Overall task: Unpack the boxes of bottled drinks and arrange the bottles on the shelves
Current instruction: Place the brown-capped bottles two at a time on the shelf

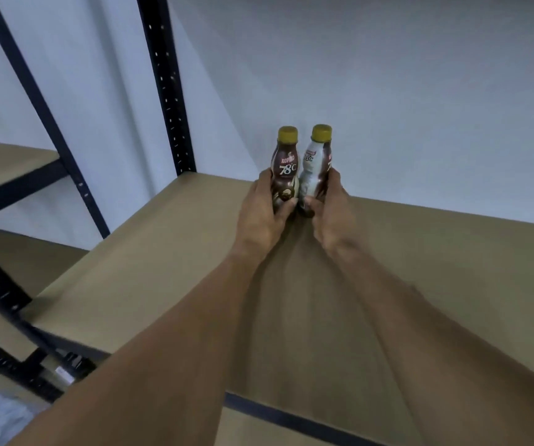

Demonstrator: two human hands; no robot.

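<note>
Snugly, left hand (264, 217), right hand (331, 217), gripping bottles (286, 169)

Flat tan fibreboard shelf (162, 268) sitting in a black steel rack. Black perforated upright (165, 91) rising from its back corner, well left of the fingers. Black front rail (291, 416) running along the near edge, well behind the fingers on the person's side.

Two small bottles standing upright near the back edge, just beside each other. Brown-labelled bottle with yellow cap (286, 169) sitting inside the left hand (257, 217), fingers (264, 178) curling round its left side. White-and-brown bottle with yellow cap (312, 169) sitting inside the right hand (331, 217), fingers (334, 180) curling round its right side. Thumbs covering both bases, so contact with the board not showing.

Second tan shelf (8, 162) lying well left of the fingers.
</note>
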